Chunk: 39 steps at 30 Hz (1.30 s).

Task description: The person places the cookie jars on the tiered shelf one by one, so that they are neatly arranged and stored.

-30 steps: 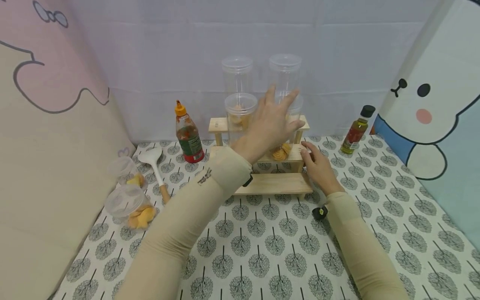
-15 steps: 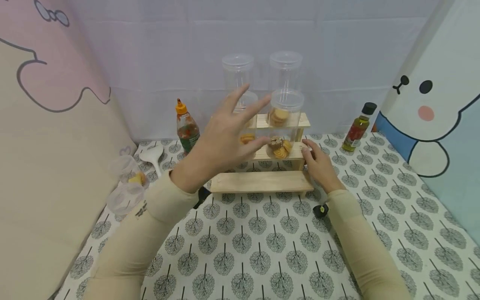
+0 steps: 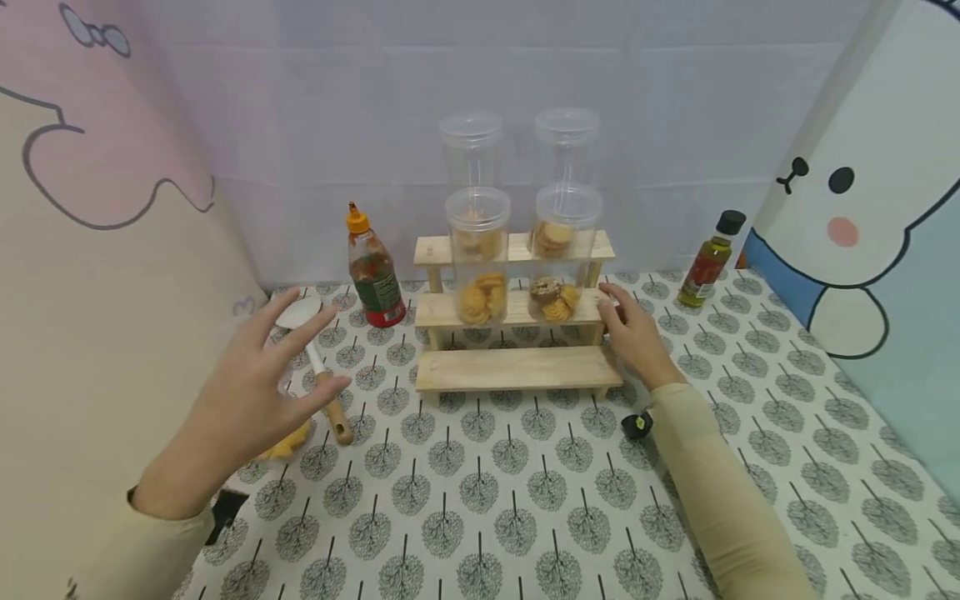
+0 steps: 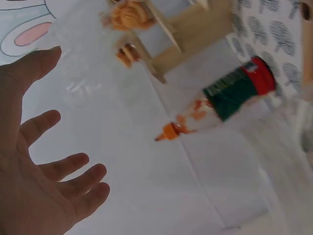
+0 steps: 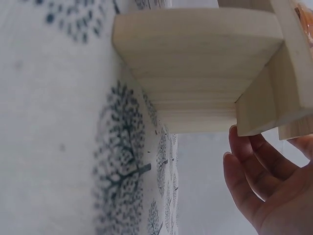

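Note:
My left hand (image 3: 243, 396) hovers at the left side with fingers spread, holding nothing. It mostly hides the clear jars there; some yellow cookies (image 3: 288, 442) show below it. At the right end of a three-tier wooden shelf (image 3: 517, 367), my right hand (image 3: 637, 337) grips the middle tier's end. In the right wrist view its fingers touch the wooden support (image 5: 266, 100). Two clear lidded jars of cookies, a left jar (image 3: 478, 246) and a right jar (image 3: 567, 246), stand on the middle tier. Two more, a left rear jar (image 3: 471, 154) and a right rear jar (image 3: 566, 150), stand on the top tier.
A white spatula (image 3: 322, 383) with a wooden handle lies right of my left hand. Behind it stands a red sauce bottle (image 3: 377, 279) with an orange nozzle. An oil bottle (image 3: 705, 267) with a black cap is at the back right. The patterned cloth (image 3: 517, 508) covers the table.
My left hand has moved away from the right jar on the middle tier, leftward and down to the left side, with nothing in it. The right hand stays at the shelf.

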Each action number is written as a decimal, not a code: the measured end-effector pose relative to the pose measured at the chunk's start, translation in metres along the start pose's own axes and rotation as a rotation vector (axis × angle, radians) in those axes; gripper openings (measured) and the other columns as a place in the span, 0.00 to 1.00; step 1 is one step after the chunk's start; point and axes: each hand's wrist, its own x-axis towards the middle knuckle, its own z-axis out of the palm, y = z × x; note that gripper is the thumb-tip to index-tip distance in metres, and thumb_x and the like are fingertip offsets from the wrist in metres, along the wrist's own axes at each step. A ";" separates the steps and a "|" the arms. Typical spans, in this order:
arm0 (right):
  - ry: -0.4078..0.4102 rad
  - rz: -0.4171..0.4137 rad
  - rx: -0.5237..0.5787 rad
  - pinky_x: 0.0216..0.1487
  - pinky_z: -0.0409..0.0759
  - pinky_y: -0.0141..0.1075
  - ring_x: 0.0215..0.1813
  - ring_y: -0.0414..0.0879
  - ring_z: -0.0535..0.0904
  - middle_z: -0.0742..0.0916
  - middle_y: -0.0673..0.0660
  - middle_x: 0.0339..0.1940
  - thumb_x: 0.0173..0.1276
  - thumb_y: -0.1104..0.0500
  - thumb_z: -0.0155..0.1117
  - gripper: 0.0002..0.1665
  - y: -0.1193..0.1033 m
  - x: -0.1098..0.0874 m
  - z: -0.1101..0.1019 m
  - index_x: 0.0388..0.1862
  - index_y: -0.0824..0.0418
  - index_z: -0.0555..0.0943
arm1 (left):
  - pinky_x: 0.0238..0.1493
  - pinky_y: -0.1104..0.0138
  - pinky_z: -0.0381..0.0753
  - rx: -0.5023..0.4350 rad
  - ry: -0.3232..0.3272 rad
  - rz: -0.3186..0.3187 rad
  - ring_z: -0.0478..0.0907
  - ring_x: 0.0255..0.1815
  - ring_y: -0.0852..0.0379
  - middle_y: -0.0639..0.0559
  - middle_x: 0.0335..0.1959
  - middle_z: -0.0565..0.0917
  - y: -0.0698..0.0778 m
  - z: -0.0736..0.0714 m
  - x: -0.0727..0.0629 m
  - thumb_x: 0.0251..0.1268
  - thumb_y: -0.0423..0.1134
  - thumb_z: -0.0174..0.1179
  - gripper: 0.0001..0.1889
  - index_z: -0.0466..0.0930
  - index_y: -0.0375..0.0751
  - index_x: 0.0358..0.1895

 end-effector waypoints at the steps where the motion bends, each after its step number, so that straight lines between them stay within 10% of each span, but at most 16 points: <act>1: 0.002 0.000 0.000 0.52 0.77 0.58 0.48 0.58 0.81 0.84 0.64 0.48 0.77 0.31 0.36 0.37 0.000 0.000 0.000 0.80 0.40 0.58 | 0.64 0.32 0.65 0.011 0.003 -0.017 0.63 0.70 0.28 0.35 0.76 0.61 -0.007 -0.001 -0.010 0.49 0.52 0.74 0.40 0.73 0.51 0.70; 9: 0.007 -0.006 0.001 0.56 0.76 0.61 0.52 0.60 0.81 0.83 0.66 0.54 0.77 0.31 0.36 0.37 -0.001 0.001 0.000 0.80 0.39 0.58 | 0.52 0.24 0.64 0.029 -0.031 -0.264 0.63 0.66 0.20 0.30 0.74 0.62 -0.051 -0.003 -0.067 0.34 0.51 0.82 0.49 0.74 0.53 0.69; 22: -0.035 0.010 0.023 0.49 0.77 0.56 0.48 0.56 0.80 0.83 0.63 0.51 0.76 0.30 0.35 0.37 -0.001 0.000 0.000 0.80 0.38 0.57 | 0.43 0.20 0.62 0.037 -0.277 -0.531 0.62 0.59 0.13 0.28 0.77 0.52 -0.078 0.014 -0.097 0.57 0.61 0.69 0.49 0.55 0.55 0.80; 39: -0.012 0.000 0.016 0.48 0.77 0.55 0.46 0.57 0.80 0.84 0.63 0.49 0.77 0.30 0.36 0.37 0.002 0.001 0.001 0.80 0.39 0.57 | 0.42 0.22 0.65 -0.001 -0.228 -0.538 0.65 0.54 0.11 0.25 0.75 0.54 -0.080 0.029 -0.104 0.58 0.56 0.71 0.46 0.59 0.50 0.78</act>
